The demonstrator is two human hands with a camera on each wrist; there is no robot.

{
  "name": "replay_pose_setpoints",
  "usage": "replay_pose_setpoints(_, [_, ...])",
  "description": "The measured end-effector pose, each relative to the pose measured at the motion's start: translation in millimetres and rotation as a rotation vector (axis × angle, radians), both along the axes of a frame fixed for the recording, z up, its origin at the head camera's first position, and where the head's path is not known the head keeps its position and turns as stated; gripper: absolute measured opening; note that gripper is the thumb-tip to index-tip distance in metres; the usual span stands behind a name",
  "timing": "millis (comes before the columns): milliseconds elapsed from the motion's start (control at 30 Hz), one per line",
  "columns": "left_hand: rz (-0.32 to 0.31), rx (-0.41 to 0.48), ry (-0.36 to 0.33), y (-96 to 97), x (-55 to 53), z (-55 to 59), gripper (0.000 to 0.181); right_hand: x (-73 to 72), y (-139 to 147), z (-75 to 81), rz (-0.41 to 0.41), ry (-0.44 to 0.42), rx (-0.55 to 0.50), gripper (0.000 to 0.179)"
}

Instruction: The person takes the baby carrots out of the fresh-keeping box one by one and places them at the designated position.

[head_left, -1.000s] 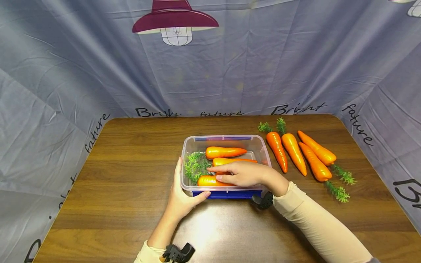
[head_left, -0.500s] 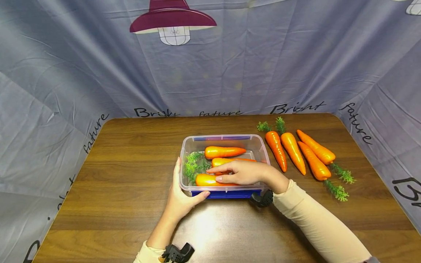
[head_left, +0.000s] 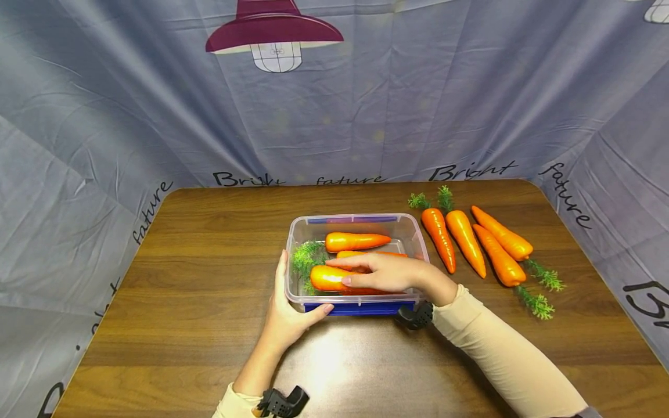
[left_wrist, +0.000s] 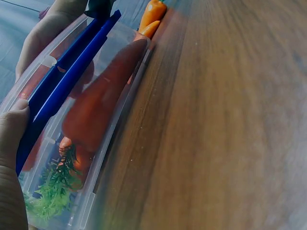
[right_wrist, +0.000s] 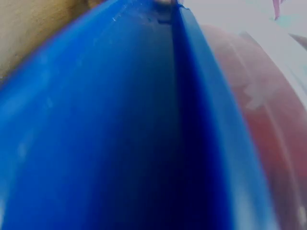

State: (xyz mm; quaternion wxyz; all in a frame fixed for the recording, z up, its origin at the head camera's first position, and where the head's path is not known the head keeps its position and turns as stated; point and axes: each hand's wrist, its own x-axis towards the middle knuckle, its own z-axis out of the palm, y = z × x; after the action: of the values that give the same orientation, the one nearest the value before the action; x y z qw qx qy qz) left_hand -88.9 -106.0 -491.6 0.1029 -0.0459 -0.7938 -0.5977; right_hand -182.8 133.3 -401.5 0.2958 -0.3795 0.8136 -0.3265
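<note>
Your left grip point(head_left: 290, 316) clasps the clear box point(head_left: 360, 299) at its eight o'clock, thumb by the blue latch point(head_left: 360, 309), presumably to steady it. Your right grip point(head_left: 389, 273), entering from four o'clock, pinches the near carrot point(head_left: 326, 278) inside, blunt end toward nine o'clock, apparently to align it with the far carrot point(head_left: 358, 241). Four loose carrots point(head_left: 466, 244) lie at three o'clock on the desk point(head_left: 219, 278), seemingly for easy right-hand reach.

left hand point(head_left: 286, 313): thumb point(head_left: 320, 314) spread | right hand point(head_left: 389, 274): palm down, gripping
</note>
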Motion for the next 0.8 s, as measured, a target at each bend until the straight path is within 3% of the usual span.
replay_pose_setpoints(300, [-0.008, 0.011, 0.012, 0.2, -0.7, -0.2, 0.132, 4.5, 13, 12.0, -0.12, 0.034, -0.161, 0.056])
replay_pose_setpoints(533, [0.0, 0.003, 0.009, 0.7, 0.1, 0.2, 0.13, 9.3, 30, 24.1, -0.194, 0.014, -0.305, 0.059])
replay_pose_setpoints(633, [0.002, 0.004, 0.003, 0.9, 0.2, 0.2, 0.131, 12.9, 40, 28.3, -0.234, 0.068, -0.327, 0.061])
replay_pose_setpoints(800, [0.003, 0.016, -0.031, 3.0, 2.2, 7.6, 0.132, 24.3, 62, 35.7, -0.356, 0.242, -0.271, 0.062])
